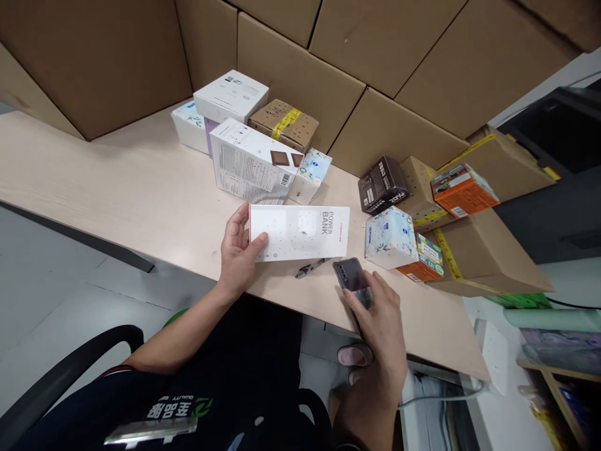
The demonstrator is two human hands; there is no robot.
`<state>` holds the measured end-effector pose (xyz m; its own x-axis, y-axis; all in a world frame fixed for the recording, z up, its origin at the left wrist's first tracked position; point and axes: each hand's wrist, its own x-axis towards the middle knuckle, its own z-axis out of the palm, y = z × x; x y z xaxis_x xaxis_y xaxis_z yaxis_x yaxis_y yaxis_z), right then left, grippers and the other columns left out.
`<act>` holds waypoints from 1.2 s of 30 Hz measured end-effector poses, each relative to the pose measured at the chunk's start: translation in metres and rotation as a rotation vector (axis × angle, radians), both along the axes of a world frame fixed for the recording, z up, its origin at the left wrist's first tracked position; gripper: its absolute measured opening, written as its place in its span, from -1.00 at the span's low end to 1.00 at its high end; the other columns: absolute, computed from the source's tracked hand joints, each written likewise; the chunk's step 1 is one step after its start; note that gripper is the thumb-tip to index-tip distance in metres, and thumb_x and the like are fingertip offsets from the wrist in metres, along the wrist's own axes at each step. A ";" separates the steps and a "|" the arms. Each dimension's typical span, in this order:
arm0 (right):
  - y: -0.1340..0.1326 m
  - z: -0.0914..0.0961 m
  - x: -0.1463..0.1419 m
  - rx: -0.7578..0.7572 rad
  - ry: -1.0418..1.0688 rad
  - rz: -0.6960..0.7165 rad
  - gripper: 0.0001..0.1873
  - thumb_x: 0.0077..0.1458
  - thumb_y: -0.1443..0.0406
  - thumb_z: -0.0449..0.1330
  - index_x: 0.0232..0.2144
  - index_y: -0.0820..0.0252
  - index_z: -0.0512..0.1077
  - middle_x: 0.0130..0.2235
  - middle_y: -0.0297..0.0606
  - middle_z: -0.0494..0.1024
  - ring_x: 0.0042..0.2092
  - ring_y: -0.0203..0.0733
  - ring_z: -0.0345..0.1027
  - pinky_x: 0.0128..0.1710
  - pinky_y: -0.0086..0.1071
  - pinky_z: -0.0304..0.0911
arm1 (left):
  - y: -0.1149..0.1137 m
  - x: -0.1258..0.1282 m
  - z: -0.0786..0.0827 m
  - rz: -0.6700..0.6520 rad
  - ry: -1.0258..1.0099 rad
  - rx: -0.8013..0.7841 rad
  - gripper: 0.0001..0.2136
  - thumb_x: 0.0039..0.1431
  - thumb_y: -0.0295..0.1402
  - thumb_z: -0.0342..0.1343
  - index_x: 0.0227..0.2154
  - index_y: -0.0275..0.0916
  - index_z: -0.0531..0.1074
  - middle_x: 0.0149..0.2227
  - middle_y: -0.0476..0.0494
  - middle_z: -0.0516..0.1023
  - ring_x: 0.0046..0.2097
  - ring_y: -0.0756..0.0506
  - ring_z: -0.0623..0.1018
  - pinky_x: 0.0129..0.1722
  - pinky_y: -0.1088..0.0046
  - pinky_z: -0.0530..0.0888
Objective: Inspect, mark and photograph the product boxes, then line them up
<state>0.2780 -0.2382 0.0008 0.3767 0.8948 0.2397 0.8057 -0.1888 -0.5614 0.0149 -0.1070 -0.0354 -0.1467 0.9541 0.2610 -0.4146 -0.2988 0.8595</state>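
My left hand (239,254) grips one end of a white power bank box (300,233), thumb on its printed face and fingers behind. The box is held over the table near its front edge. With thumb and fingers, my right hand (382,316) grasps a dark smartphone (350,275), camera side up; whether the phone rests on the table I cannot tell. A pen (311,268) lies on the tabletop between the box and the phone.
White boxes (253,160) and a taped brown carton (286,122) stand behind. Rightward are a dark box (382,185), tissue packs (389,235), orange boxes (464,191) and an open carton (488,250). Large cartons (295,75) wall the table's (94,188) back.
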 end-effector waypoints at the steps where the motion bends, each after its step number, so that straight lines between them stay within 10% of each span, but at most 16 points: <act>1: 0.002 0.009 0.000 0.023 0.059 -0.023 -0.33 0.11 -0.09 0.29 0.15 0.15 0.50 0.18 0.10 0.51 0.16 0.24 0.36 0.16 0.24 0.25 | -0.001 -0.001 0.003 -0.047 -0.010 -0.002 -0.39 0.15 -0.27 0.41 0.24 0.02 0.36 0.35 -0.15 0.38 0.34 -0.19 0.43 0.26 0.27 0.51; 9: 0.006 0.063 -0.006 0.096 0.518 0.118 -0.43 0.03 0.17 0.39 0.13 -0.10 0.54 -0.25 -0.33 0.61 -0.47 -0.31 0.31 -0.52 -0.36 0.34 | -0.012 -0.004 0.017 -0.439 -0.052 0.088 -0.47 0.17 -0.36 0.38 0.20 0.02 0.47 0.28 -0.14 0.50 0.29 -0.18 0.51 0.29 0.24 0.50; 15: -0.003 0.074 0.011 0.122 0.486 0.076 -0.61 0.03 0.16 0.42 -0.05 0.02 0.65 -0.43 -0.35 0.57 -0.59 -0.31 0.27 -0.66 -0.36 0.25 | -0.007 0.000 0.009 -0.259 0.039 0.092 -0.50 0.22 -0.30 0.35 0.21 -0.01 0.45 0.27 -0.21 0.49 0.10 -0.13 0.61 0.08 0.31 0.61; 21: 0.068 0.074 0.038 0.457 0.364 -0.137 -0.49 0.06 0.18 0.32 0.07 0.15 0.48 -0.15 -0.18 0.61 -0.52 -0.29 0.40 -0.48 -0.24 0.46 | -0.006 0.005 0.003 -0.121 0.176 0.029 -0.61 0.23 -0.30 0.31 0.11 -0.14 0.49 0.04 -0.18 0.60 -0.06 -0.05 0.61 -0.05 0.40 0.59; 28: 0.193 0.059 0.061 0.146 -0.173 -0.232 -0.48 0.13 0.29 0.17 0.13 0.35 0.40 -0.09 0.09 0.57 -0.12 0.06 0.46 0.00 0.03 0.35 | -0.009 0.006 0.002 -0.100 0.321 0.042 -0.66 0.23 -0.31 0.26 0.06 -0.18 0.51 -0.06 -0.18 0.63 -0.04 -0.10 0.61 -0.06 0.36 0.55; 36: 0.219 0.052 0.048 -0.037 -0.268 -0.354 -0.56 0.17 0.31 0.25 0.07 0.46 0.41 0.04 0.27 0.39 -0.05 0.18 0.45 0.01 0.02 0.29 | -0.010 0.004 -0.001 -0.137 0.439 0.040 -0.68 0.27 -0.29 0.19 0.07 -0.17 0.49 -0.05 -0.18 0.65 -0.04 -0.11 0.61 -0.02 0.30 0.55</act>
